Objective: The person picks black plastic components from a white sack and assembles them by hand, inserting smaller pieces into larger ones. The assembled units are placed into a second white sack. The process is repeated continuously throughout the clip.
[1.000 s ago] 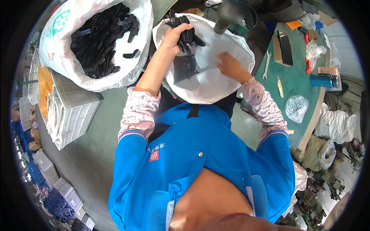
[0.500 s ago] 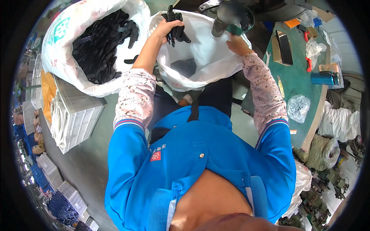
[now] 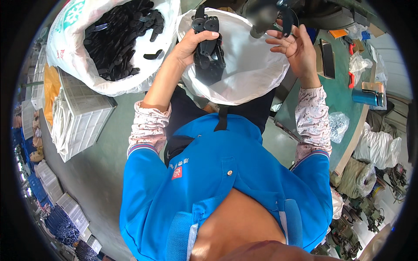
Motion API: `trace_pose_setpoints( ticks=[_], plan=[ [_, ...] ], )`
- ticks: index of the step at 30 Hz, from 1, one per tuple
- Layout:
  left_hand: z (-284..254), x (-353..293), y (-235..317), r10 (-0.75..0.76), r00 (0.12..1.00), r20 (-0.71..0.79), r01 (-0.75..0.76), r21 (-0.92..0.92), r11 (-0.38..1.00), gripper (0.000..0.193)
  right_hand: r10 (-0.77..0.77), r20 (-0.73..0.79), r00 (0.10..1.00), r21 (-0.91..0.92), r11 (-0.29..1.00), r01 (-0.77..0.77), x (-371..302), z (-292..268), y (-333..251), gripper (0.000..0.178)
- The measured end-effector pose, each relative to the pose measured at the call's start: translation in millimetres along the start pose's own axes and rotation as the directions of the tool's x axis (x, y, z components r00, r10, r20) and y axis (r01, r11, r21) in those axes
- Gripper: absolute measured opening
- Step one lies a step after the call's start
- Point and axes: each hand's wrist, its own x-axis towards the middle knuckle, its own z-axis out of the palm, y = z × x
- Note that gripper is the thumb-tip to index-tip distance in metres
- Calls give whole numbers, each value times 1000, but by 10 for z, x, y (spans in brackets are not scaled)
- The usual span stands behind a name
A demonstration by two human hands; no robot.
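Note:
My left hand point(image 3: 190, 45) is closed round a bunch of black curved parts point(image 3: 208, 38), its thumb pressed across them, above the left side of an open white bag point(image 3: 257, 80). My right hand point(image 3: 298, 52) is raised at the bag's far right, palm up, several fingers spread. A single black curved part point(image 3: 287, 21) stands between its thumb and forefinger, in front of a dark machine part with a round, blurred end point(image 3: 261, 16). Part of a green round rim point(image 3: 296, 18) shows behind it. A dark patch lies in the bag below my left hand.
A large white bag point(image 3: 65, 54) full of black parts point(image 3: 117, 41) stands at the far left, beside a white crate point(image 3: 89, 126). On the green table point(image 3: 337, 93) at right are a phone point(image 3: 327, 58) on a stand, a blue bottle point(image 3: 365, 98), and a clear plastic bag point(image 3: 338, 126).
My right hand has moved right and turned palm up, its fingers spreading, with a black part now upright at them. My left hand has shifted slightly nearer with its bunch of parts.

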Motion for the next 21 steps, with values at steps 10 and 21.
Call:
trace_pose_setpoints(
  ticks=[10,21],
  plan=[
    [362,-164,-7,155,980,-126,-159,-26,987,28,-70,100,993,-702,702,120,-166,612,481,61],
    [149,-175,-74,18,996,-90,-52,-392,918,41,-198,141,970,-619,747,242,-523,618,526,41]
  ],
)
